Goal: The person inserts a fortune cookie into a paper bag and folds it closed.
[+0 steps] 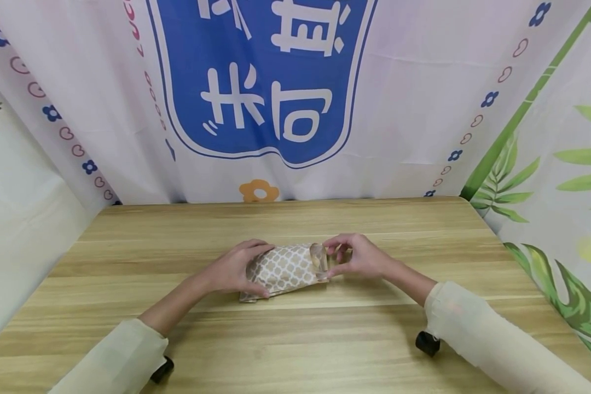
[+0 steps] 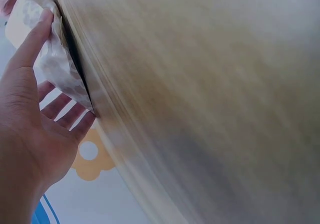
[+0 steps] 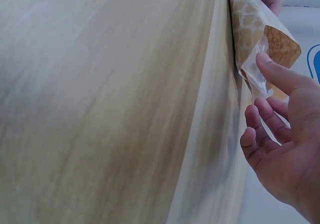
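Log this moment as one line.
left hand: gripping lattice-patterned paper bag; right hand: at bag's open end; bag: lying on wooden table

Head view: high, facing forward-down across wood-grain table [image 1: 295,339]. Wrist views: close, tilted, sharing quatrefoil-print bag [image 1: 285,269], left's 10 o'clock, right's 2.

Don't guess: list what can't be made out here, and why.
- Patterned bag, head view: left end partly covered by the left hand; its walls hide any contents.
- Whether the right hand pinches the clear plastic, right wrist view: the hand itself covers the contact.
- Blue emblem, head view: cut off by the top edge.
- Wooden tabletop's grain, left wrist view: blurred.
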A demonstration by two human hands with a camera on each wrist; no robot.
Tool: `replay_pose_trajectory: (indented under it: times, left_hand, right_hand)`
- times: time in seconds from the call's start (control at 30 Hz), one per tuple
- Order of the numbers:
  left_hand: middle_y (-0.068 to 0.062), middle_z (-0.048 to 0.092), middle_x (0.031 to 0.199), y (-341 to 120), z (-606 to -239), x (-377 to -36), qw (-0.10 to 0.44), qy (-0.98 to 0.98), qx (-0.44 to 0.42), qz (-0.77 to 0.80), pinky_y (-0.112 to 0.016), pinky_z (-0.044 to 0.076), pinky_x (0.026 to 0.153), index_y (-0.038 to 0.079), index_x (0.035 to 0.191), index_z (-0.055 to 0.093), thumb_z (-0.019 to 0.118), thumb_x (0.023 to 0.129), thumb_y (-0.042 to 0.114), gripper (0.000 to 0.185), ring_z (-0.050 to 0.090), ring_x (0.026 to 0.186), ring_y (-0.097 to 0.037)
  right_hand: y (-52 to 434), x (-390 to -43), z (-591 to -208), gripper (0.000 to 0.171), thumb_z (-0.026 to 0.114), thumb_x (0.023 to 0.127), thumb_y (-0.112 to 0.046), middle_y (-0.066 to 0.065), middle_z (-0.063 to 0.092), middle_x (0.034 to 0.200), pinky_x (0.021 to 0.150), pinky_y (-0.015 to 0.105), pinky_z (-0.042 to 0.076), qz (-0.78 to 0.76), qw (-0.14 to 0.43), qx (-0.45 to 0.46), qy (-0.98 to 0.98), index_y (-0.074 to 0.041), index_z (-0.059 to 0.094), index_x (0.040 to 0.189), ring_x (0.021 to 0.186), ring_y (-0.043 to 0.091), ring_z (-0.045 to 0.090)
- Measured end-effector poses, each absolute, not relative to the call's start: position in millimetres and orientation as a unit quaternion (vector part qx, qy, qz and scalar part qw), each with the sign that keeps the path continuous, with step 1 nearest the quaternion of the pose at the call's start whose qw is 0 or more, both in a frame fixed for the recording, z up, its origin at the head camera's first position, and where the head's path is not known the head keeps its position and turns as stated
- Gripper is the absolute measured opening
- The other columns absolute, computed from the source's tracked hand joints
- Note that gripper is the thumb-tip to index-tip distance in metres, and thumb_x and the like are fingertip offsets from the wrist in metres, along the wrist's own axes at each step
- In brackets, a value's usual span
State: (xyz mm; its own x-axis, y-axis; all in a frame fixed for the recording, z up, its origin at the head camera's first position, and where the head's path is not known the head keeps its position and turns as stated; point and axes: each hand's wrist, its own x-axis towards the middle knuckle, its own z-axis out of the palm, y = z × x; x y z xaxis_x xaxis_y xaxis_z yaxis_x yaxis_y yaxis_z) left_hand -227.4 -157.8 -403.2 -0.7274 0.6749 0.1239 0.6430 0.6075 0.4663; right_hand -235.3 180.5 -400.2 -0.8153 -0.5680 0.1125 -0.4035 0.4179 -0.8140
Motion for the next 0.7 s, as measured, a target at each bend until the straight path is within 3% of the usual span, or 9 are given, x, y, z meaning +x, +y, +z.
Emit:
replay_pose_trajectory:
  times: [0.7]
  left_hand:
    - [-0.021,0.054,0.145,-157.5,-403.9,-228.1,0.022,0.896,0.371,0.241,-0.058,0.047,0.11,-0.004,0.148,0.052,0.095,0.068,0.05,0.105,0.054,0.133,-0.04]
  right_hand:
    - [168.9,-234.6,-407.9,0.061,0.095,0.073,-0.01,0.012,0.068,0.099,0.071,0.024,0.057,-0.455,0.068,-0.276,0.844,0.004,0.07,0.127,0.081,0.021,0.064]
